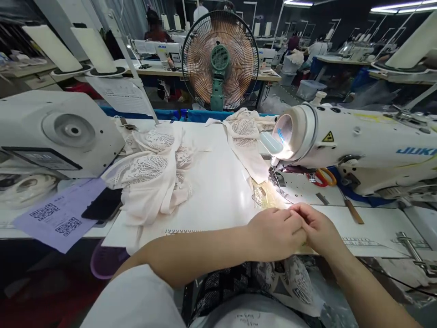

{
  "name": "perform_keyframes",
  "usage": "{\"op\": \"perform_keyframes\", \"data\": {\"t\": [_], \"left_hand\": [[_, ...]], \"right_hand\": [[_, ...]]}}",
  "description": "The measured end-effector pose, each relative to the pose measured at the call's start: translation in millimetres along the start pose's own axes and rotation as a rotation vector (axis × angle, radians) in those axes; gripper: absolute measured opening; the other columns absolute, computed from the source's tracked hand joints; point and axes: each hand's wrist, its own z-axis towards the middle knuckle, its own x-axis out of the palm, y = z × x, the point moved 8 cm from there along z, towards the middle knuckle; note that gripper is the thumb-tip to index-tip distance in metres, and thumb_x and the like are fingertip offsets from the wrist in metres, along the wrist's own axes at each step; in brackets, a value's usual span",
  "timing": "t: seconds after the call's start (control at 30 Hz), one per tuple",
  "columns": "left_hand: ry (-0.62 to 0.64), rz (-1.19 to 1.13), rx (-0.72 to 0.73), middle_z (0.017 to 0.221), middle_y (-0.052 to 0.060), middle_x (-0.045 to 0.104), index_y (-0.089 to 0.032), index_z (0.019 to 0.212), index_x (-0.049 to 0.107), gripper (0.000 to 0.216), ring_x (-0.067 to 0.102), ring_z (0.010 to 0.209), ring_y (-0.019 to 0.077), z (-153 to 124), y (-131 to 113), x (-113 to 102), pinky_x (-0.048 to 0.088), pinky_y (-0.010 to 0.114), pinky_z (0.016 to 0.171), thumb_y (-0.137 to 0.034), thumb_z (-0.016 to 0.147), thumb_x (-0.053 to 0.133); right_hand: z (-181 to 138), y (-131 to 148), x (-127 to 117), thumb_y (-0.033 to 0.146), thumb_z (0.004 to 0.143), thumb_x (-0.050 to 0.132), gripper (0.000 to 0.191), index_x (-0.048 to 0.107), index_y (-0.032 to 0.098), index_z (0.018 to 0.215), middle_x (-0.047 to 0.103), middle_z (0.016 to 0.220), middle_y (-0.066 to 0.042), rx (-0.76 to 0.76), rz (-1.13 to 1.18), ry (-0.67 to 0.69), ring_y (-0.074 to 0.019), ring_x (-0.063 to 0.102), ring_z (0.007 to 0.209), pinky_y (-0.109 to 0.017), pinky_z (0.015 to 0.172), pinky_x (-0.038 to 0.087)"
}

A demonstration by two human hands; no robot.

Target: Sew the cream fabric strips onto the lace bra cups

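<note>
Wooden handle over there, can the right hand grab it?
Probably yes: the wooden handle lies near the right hand, with only white tabletop between, though that hand touches the left hand.

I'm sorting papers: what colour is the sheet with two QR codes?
The sheet is light purple, shown in the head view.

"JUKI" stands in blue on the sewing machine [375, 136] at the tabletop's [218, 182] right side, beside a yellow warning triangle [328, 136]. Another "JUKI" marks a machine [162, 47] behind. A purple sheet [78, 205] past the tabletop's left edge bears two QR codes. Upside down, the wearer's shirt [239, 314] reads "miss you".
</note>
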Motion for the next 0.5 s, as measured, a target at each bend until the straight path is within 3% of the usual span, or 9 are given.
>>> {"op": "perform_keyframes", "data": {"t": [0.07,0.17,0.23,0.33,0.4,0.5], "left_hand": [[-0.042,0.002,-0.032,0.083,0.007,0.060,-0.014,0.082,0.057,0.023,0.055,0.079,0.0169,8,8,4,0.045,0.034,0.084,-0.013,0.087,0.036],[0.084,-0.039,-0.021,0.078,0.006,0.060,-0.012,0.084,0.057,0.018,0.056,0.078,0.0162,18,19,22,0.037,0.039,0.102,-0.013,0.087,0.039],[0.206,-0.086,0.008,0.071,0.003,0.058,-0.012,0.084,0.056,0.014,0.056,0.071,0.0155,20,23,35,0.043,0.036,0.094,-0.016,0.086,0.043],[0.341,-0.144,-0.073,0.075,0.003,0.060,-0.015,0.085,0.057,0.011,0.056,0.067,0.0155,15,35,46,0.045,0.027,0.061,-0.017,0.085,0.046],[0.361,-0.226,-0.184,0.078,0.002,0.062,-0.017,0.085,0.057,0.014,0.057,0.067,0.0147,11,46,47,0.037,0.024,0.052,-0.020,0.087,0.044],[0.287,-0.431,-0.395,0.076,0.000,0.062,-0.019,0.080,0.058,0.017,0.055,0.069,0.0125,4,69,44,0.034,0.022,0.055,-0.021,0.088,0.043]], "right_hand": [[-6,-1,-8,0.033,0.065,0.062,0.014,0.057,0.020,0.063,0.057,0.063,0.000,-0.040,-0.089,0.006,-0.0144,0.046,0.058,-0.026,0.053,0.034],[-12,0,-18,0.033,0.073,0.054,0.016,0.053,0.021,0.063,0.054,0.059,0.000,-0.120,-0.262,0.021,-0.0142,0.043,0.054,-0.026,0.051,0.031],[-13,4,-19,0.035,0.082,0.045,0.021,0.052,0.022,0.067,0.052,0.059,0.000,-0.190,-0.437,0.064,-0.0141,0.043,0.053,-0.026,0.050,0.032],[-10,8,-18,0.036,0.089,0.035,0.030,0.050,0.021,0.068,0.051,0.059,0.000,-0.248,-0.603,0.150,-0.0136,0.045,0.053,-0.025,0.049,0.033],[-4,12,-16,0.035,0.090,0.032,0.031,0.050,0.021,0.069,0.052,0.060,0.000,-0.261,-0.640,0.170,-0.0135,0.046,0.055,-0.025,0.050,0.034],[12,17,-13,0.036,0.090,0.032,0.031,0.049,0.021,0.069,0.054,0.063,-0.001,-0.274,-0.658,0.169,-0.0138,0.049,0.058,-0.025,0.053,0.035]]}}
